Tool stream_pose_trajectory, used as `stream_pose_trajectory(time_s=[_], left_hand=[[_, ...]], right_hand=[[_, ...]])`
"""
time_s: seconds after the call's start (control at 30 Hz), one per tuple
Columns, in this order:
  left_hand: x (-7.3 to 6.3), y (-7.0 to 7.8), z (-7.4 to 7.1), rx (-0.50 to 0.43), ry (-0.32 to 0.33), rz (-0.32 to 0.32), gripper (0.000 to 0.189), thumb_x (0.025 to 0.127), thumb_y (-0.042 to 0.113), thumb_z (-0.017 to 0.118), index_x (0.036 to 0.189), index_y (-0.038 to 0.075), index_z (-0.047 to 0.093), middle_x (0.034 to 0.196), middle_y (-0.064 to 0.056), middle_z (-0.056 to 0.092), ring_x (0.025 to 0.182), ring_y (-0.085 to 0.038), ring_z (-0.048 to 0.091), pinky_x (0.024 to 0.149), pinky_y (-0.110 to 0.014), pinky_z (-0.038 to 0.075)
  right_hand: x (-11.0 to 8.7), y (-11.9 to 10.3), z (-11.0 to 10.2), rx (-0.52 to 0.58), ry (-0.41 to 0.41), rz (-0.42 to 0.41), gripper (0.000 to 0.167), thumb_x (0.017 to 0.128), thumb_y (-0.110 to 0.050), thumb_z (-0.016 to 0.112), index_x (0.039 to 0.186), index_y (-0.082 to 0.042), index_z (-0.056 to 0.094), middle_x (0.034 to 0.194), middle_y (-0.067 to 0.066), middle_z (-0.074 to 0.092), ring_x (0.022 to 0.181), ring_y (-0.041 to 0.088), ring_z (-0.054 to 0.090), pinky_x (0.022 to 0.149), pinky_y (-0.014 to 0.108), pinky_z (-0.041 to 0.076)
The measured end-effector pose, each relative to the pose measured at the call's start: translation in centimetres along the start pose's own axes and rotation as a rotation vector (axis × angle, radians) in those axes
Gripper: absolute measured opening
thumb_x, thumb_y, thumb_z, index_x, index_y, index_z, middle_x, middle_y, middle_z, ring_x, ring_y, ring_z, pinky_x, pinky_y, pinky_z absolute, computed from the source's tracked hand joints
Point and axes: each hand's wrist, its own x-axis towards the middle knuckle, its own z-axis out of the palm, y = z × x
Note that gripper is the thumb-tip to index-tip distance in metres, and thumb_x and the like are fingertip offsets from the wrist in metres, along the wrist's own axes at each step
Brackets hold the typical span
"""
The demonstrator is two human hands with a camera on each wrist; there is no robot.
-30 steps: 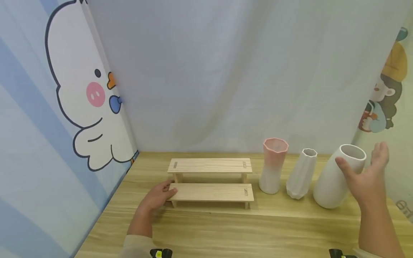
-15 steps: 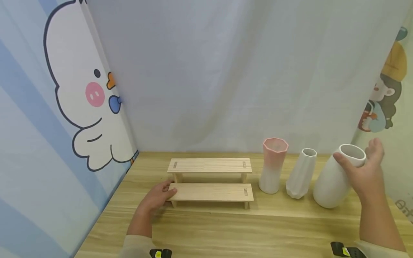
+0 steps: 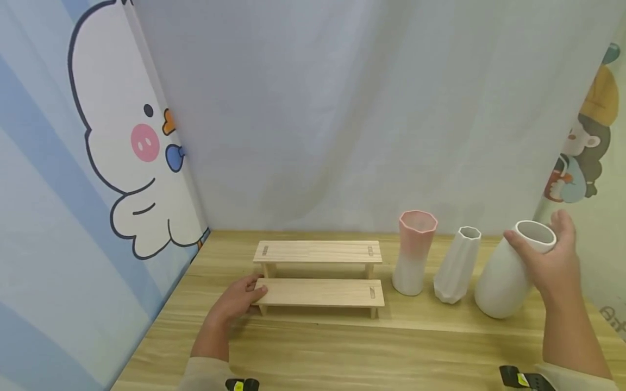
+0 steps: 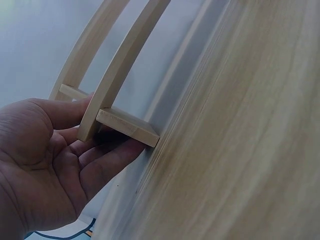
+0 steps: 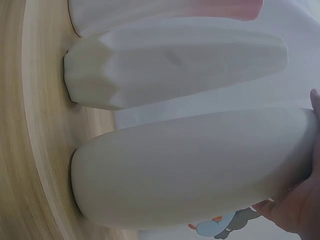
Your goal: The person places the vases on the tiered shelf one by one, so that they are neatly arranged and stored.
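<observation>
My left hand [image 3: 237, 297] holds the left end of a two-step wooden display riser [image 3: 318, 292]. In the left wrist view its thumb lies over the lower board [image 4: 117, 70] and the fingers sit under it by the leg [image 4: 129, 126]. At the right, my right hand [image 3: 557, 269] grips a large smooth white vase [image 3: 500, 285] near the rim, thumb on the near left side and fingers around the far side. The vase's base is at the tabletop in the right wrist view. Left of it stands a slim faceted white vase [image 3: 457, 266].
A pink-and-white vase [image 3: 414, 255] with an octagonal rim stands between the riser and the slim vase. The wooden table [image 3: 342, 353] ends at a grey-white curtain [image 3: 293, 119] behind. Printed cloth panels [image 3: 122, 130] flank both sides.
My right hand has moved slightly left and closed in around the upper part of the large white vase. The left hand and the riser stay in place.
</observation>
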Motion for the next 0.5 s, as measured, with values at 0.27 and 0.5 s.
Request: stream_pose_trajectory(time_s=[0.27, 0.5], left_hand=[[0.07, 0.1, -0.04, -0.003, -0.018, 0.005, 0.064, 0.101, 0.024, 0.058, 0.152, -0.002, 0.029, 0.152, -0.033, 0.029, 0.123, -0.042, 0.055, 0.085, -0.043, 0.058], [0.0, 0.08, 0.02, -0.015, -0.003, -0.006, 0.063, 0.1, 0.022, 0.058, 0.151, -0.002, 0.03, 0.152, -0.032, 0.03, 0.122, -0.041, 0.056, 0.084, -0.042, 0.059]], right_hand=[[0.19, 0.06, 0.39, 0.058, 0.06, 0.043, 0.089, 0.089, -0.039, 0.07, 0.155, -0.042, 0.012, 0.161, -0.019, 0.02, 0.133, 0.003, 0.034, 0.117, 0.026, 0.025], [0.42, 0.22, 0.66, 0.041, 0.125, 0.076, 0.072, 0.085, -0.038, 0.075, 0.147, -0.04, 0.039, 0.125, -0.021, 0.055, 0.1, -0.006, 0.047, 0.081, 0.012, 0.04]])
